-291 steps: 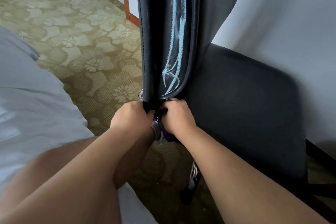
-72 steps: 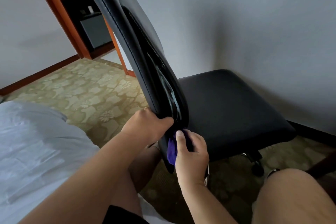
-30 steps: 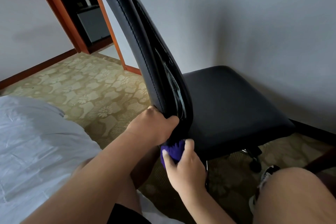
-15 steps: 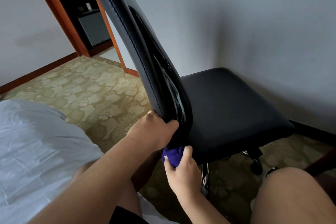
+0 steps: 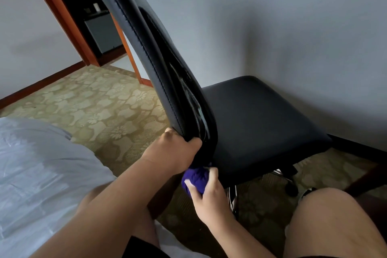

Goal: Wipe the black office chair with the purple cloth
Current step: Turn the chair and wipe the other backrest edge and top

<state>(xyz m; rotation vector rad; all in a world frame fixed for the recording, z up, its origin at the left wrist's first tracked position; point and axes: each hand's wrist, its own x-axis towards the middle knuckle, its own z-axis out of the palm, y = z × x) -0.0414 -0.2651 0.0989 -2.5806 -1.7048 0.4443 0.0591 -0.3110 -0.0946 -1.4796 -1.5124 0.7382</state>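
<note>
The black office chair (image 5: pixel 261 119) stands sideways in front of me, its tall backrest rising to the upper left and its seat toward the wall. Faint pale streaks show on the backrest's front face near its base. My left hand (image 5: pixel 173 153) grips the lower edge of the backrest. Just below it, my right hand (image 5: pixel 207 195) holds the bunched purple cloth (image 5: pixel 195 178), which sits at the bottom of the backrest where it meets the seat.
A bed with a white sheet (image 5: pixel 35 174) lies at the left. Patterned carpet (image 5: pixel 100 107) covers the floor. A grey wall (image 5: pixel 293 27) is right behind the chair. A wooden cabinet (image 5: pixel 88 16) stands at the far left. My knee (image 5: pixel 330 222) is at lower right.
My right hand with the cloth has dropped from the backrest's lower face to just under its bottom edge. My left hand keeps its grip on the backrest.
</note>
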